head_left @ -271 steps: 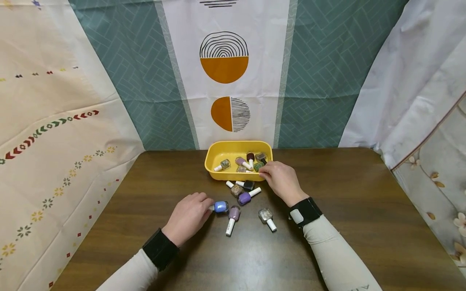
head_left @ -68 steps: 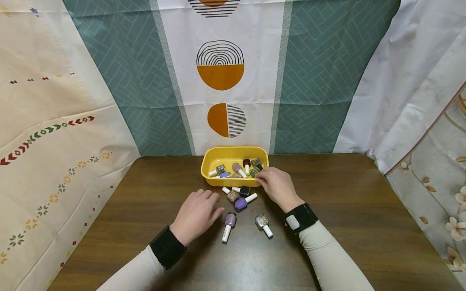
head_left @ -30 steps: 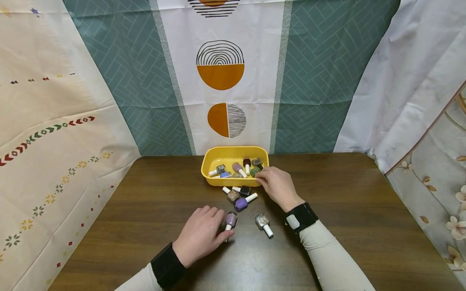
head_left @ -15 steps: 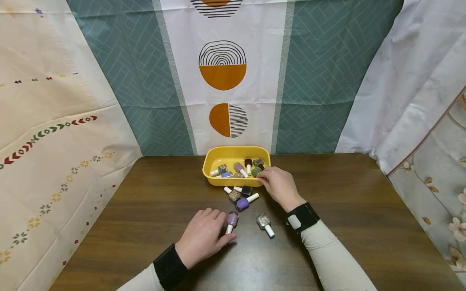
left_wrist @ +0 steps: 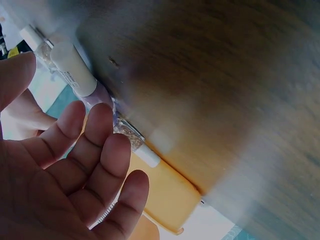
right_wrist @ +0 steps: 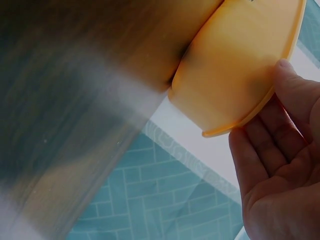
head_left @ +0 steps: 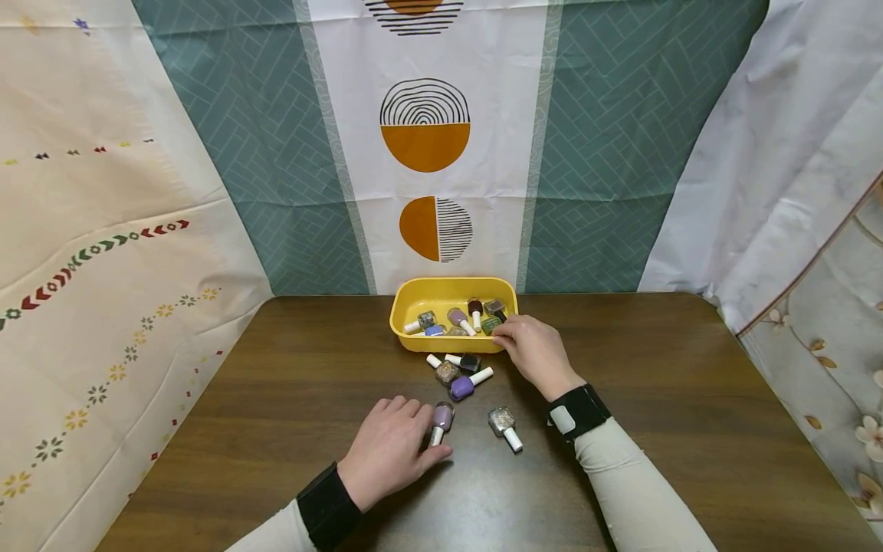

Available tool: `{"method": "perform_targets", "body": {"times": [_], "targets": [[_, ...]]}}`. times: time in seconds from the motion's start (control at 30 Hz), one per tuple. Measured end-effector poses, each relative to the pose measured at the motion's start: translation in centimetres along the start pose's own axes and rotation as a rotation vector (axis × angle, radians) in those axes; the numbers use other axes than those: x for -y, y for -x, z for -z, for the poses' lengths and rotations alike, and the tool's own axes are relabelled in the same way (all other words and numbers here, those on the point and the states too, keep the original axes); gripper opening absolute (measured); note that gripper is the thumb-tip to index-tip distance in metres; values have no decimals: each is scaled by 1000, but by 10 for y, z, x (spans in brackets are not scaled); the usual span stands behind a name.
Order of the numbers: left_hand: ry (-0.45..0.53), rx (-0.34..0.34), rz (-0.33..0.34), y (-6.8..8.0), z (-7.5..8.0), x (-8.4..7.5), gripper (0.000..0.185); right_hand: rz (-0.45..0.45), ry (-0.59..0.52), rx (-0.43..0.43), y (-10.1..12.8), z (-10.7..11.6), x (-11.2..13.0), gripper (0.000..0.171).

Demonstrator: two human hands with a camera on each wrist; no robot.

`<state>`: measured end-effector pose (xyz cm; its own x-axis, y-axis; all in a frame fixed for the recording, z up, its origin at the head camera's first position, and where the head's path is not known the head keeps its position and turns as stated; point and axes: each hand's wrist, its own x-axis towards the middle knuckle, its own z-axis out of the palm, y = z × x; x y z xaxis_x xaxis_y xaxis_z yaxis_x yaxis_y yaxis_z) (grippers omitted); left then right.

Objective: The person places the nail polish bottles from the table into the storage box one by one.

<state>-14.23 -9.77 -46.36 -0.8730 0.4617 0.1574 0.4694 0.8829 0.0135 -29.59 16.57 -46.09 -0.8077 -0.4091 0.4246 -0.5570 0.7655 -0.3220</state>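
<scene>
Resting relaxed: left hand [head_left: 388, 462] against a glossy lilac polish bottle [head_left: 441, 420], right hand [head_left: 536, 353] pinching the smooth yellow plastic tub [head_left: 414, 298].

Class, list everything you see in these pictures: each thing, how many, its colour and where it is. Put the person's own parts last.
Tray: one, yellow, far middle of table.
Nail polish bottles in tray: about six, mixed colours, lying down.
Nail polish bottles on table: five, lilac, purple, dark, two glittery, near side of tray.
Table: one, dark brown wood.
Curtains: teal, white and orange behind; pale at the sides.
Left hand: touching the lilac bottle.
Right hand: at the tray's right rim.
</scene>
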Motion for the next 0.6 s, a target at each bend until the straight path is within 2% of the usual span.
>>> {"method": "perform_targets", "body": {"times": [0.6], "targets": [[-19, 61, 11, 1, -3, -1, 42, 8, -5, -4, 0, 0, -1, 9]]}}
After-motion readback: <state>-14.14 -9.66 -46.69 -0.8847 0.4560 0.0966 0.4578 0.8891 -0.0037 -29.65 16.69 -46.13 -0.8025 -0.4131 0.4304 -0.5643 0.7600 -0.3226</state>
